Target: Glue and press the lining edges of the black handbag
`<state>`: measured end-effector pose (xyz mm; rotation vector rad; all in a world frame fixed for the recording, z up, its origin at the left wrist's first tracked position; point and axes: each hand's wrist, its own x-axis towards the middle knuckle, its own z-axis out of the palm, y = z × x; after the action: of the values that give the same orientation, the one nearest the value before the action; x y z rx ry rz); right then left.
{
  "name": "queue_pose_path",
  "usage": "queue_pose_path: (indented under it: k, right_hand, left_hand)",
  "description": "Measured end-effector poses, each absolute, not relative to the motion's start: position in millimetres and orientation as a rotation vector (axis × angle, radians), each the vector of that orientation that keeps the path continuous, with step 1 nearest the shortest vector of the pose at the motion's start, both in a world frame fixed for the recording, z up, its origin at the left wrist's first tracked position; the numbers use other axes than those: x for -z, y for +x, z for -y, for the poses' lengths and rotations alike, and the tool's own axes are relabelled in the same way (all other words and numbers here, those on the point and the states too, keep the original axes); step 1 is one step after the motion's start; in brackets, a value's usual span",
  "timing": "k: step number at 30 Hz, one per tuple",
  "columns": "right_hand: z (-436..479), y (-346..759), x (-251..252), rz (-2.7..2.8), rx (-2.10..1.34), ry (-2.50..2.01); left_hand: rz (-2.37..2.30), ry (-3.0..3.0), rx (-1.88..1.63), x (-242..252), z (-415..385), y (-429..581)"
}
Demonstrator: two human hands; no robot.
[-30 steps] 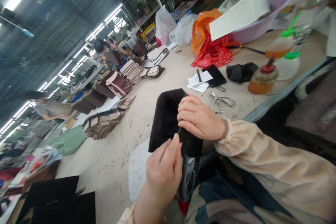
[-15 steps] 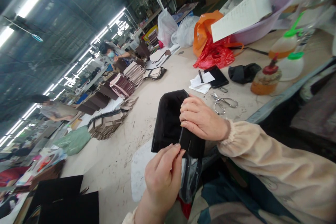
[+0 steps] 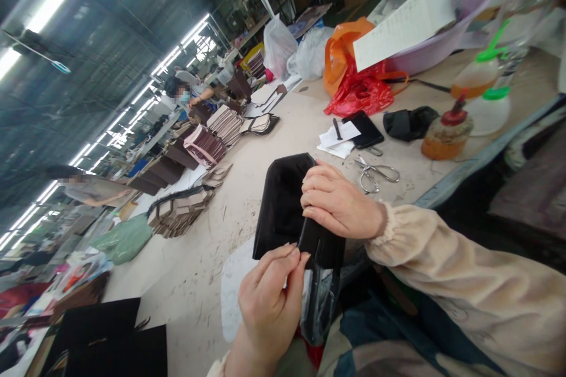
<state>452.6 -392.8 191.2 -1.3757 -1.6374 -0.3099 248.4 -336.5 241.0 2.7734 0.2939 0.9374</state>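
A black leather-like case, its flap opened out to show a dark lining, is held at the table's near edge. My left hand pinches the fold edge of the case between thumb and fingertips. Higher up, my right hand lies over that same edge with fingers wrapped round it. Below the fold a clear plastic piece hangs toward my lap. Under the case, a white sheet lies partly covered. Scissors rest on the table just beyond my right hand.
Black panels lie near left. Stacks of brown pieces line the table's far side, where two people work. At the right stand glue bottles, a red bag, a purple basin and a black phone-like slab.
My left hand has shifted slightly left and down along the fold edge. The case has tilted a little; my right hand keeps its hold.
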Motion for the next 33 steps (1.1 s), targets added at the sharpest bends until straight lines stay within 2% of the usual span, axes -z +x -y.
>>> queue_pose_path:
  k: [11, 20, 30, 33]
  right_hand:
    - [393.1, 452.1, -192.1, 1.623, 0.300, -1.365]
    - [393.8, 454.9, -189.9, 1.620, 0.286, -1.330]
    - [391.9, 453.4, -189.6, 1.612, 0.314, -1.351]
    - [391.0, 451.1, -190.5, 1.607, 0.330, -1.388]
  left_hand:
    - [-0.760, 2.444, -0.794, -230.4, 344.4, 236.3]
    - [-0.731, 2.393, -0.688, -242.4, 344.4, 244.4]
    - [-0.907, 1.989, -0.944, -227.9, 347.8, 237.6]
    - [-0.917, 2.026, -0.911, -228.2, 350.2, 237.3]
